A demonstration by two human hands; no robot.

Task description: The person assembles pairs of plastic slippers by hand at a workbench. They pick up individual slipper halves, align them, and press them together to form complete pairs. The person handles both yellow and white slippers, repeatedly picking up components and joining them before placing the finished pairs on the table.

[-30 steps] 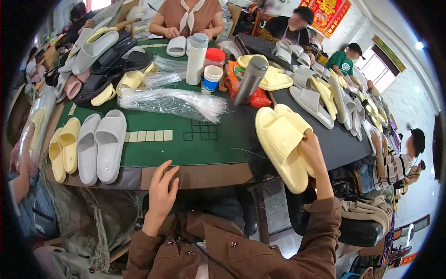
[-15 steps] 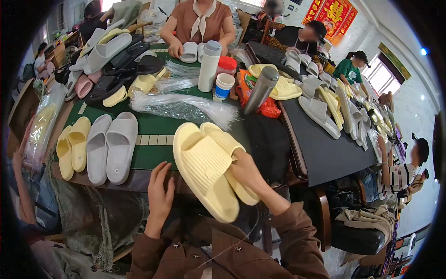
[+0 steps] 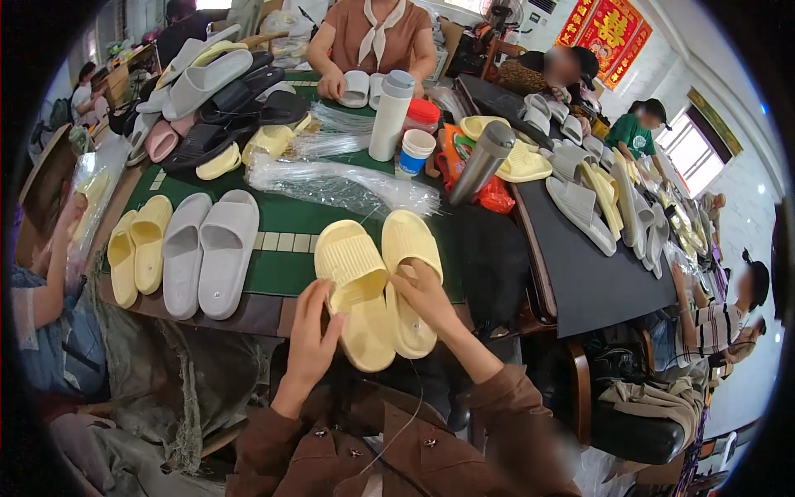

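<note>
At the near edge of the green-matted table, the right hand pinches one yellow slipper – the left hand, fingers half bent, touches its mate, grip unclear. Red posters brighten the wall

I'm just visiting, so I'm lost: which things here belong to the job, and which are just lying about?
Likely job things:
yellow slippers, between left hand and right hand
grey slippers nearby
clear plastic strands

Probably just lying about:
white bottle
steel bottle
paper cup
red-lidded jar
</note>
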